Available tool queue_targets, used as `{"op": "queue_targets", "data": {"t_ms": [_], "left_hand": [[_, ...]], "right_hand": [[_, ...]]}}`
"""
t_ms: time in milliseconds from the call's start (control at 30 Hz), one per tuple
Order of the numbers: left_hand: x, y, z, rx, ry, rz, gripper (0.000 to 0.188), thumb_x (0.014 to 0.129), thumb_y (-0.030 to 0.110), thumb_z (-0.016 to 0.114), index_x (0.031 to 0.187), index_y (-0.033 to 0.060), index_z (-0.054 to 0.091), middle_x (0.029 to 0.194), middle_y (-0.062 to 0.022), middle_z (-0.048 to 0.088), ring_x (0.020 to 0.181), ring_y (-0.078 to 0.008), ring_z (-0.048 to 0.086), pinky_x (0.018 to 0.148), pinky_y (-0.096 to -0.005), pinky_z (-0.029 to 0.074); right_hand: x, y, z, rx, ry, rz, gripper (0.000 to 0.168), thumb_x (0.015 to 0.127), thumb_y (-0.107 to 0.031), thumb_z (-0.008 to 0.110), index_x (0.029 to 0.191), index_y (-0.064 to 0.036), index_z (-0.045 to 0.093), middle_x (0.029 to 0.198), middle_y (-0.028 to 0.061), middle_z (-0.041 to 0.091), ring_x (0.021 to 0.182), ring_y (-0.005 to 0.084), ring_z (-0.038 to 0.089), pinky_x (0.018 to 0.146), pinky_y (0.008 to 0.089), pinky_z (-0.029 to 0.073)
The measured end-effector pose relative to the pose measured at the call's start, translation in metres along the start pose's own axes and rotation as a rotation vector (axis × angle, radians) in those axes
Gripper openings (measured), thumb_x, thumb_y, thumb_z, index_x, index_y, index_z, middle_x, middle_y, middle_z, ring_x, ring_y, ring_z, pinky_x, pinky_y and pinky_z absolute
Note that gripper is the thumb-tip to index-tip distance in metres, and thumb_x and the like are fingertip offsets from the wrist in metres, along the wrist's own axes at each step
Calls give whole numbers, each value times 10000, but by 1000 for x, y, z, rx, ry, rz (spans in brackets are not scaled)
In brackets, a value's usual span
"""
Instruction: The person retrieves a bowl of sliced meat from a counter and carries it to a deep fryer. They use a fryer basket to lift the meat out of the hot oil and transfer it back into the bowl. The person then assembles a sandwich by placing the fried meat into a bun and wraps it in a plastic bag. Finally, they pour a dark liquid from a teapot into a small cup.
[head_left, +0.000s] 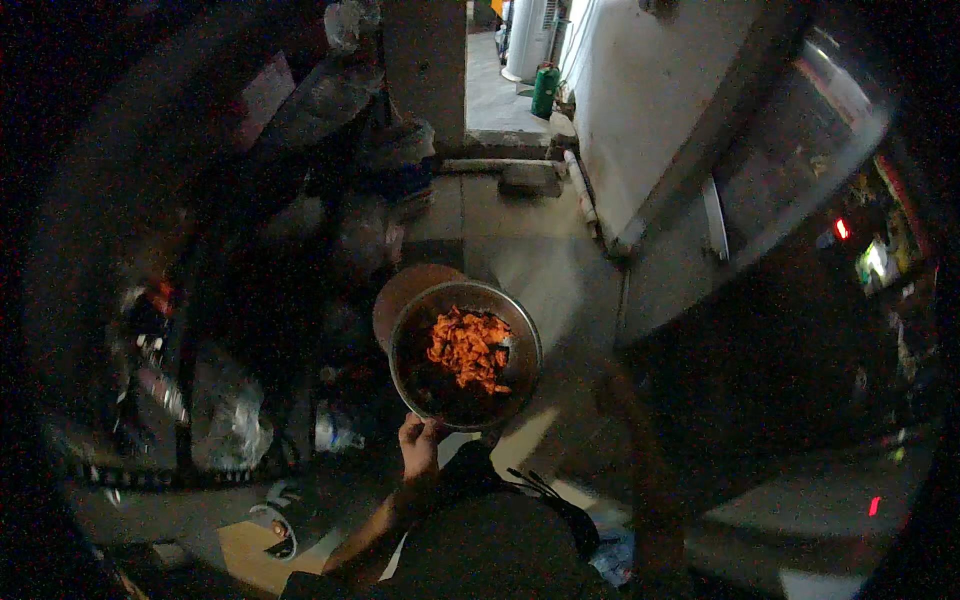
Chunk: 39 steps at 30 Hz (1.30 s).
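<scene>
My left hand (420, 448) grips the near rim of a round metal bowl (531, 341), thumb over the edge. Inside, a heap of orange-red coated food pieces (469, 346) lies towards the middle, leaving the dark inner wall bare around it. The bowl is held out in front of my body, above the floor. Partly hidden behind its far left side is a round brownish object (397, 300) that I cannot identify. My right hand cannot be made out; the area to my right is very dark.
A bright doorway (495, 90) stands ahead, with a green cylinder (545, 90) beyond it. Pipes (495, 165) run along the sill and wall. To the right is a pale-framed panel (795, 225). A white bucket-like container (277, 529) stands low left, beside dark cluttered shelving (184, 390).
</scene>
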<state>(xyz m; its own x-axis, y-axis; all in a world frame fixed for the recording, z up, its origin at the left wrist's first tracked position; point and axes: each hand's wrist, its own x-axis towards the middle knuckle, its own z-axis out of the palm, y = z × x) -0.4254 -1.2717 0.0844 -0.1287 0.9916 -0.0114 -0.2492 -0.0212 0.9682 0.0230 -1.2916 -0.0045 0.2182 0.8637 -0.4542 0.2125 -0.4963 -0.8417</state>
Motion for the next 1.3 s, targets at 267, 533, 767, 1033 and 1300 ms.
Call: {"op": "queue_targets", "data": {"t_ms": [267,533,767,1033,1300], "left_hand": [[188,-78,151,-169,15,-281,230,1006,177,601,1188,40,635,1131,-90,666,1012,-208,647,882,-391,538],[408,-125,324,-81,23,-269,324,997,226,619,1258,35,596,1177,-114,643,1043,-231,630,879,-401,530],[594,-112,436,195,42,-49,392,988,263,633,1301,38,559,1188,-130,626,1046,-249,619,872,-427,528],[826,-164,532,32,301,-294,513,960,285,683,1373,35,509,1190,-148,620,1063,-270,612,904,-460,535],[1214,-7,749,169,472,-480,183,944,196,679,999,34,612,983,-73,634,921,-233,633,810,-462,548]], "right_hand": [[12,148,-118,257,77,721,201,960,-228,628,1024,-41,591,785,76,582,644,197,563,589,390,482],[232,119,-213,263,6,887,250,973,-221,632,1109,-18,580,835,83,599,682,187,582,607,378,498],[627,-96,-347,-35,-177,515,303,984,-215,635,1184,3,570,879,89,614,714,178,599,624,369,511],[991,-510,-360,27,-267,-165,339,983,-217,642,1206,35,595,929,95,636,766,187,622,665,368,532],[1259,-578,-429,-46,-371,406,140,990,-110,587,1032,23,608,780,123,610,638,242,597,593,375,510]]}}
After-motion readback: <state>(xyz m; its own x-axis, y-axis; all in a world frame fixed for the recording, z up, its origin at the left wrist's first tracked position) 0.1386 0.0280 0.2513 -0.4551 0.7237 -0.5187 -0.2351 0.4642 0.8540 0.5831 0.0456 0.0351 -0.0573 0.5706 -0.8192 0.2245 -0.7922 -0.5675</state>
